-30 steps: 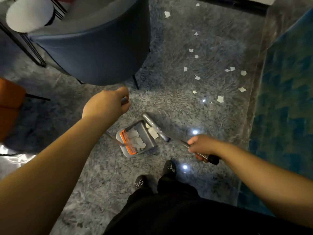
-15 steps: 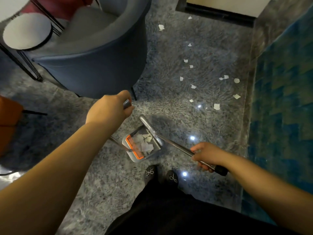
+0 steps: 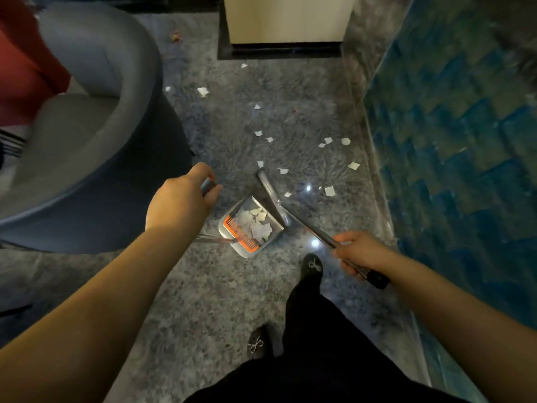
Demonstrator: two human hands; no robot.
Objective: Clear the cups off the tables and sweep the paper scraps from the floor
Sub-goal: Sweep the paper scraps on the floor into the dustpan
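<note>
Since the earlier frame, dustpan (image 3: 252, 228) and broom head (image 3: 268, 189) had shifted nearer the loose paper scraps (image 3: 329, 191). Right hand (image 3: 360, 253) gripped the broom handle (image 3: 319, 235); left hand (image 3: 181, 203) gripped the dustpan handle (image 3: 207, 185). Dustpan held collected scraps; further scraps lay on the floor (image 3: 203, 286) beyond.

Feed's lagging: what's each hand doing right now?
Left hand: fingers curled round the dustpan handle.
Right hand: fingers curled round the broom handle.
</note>
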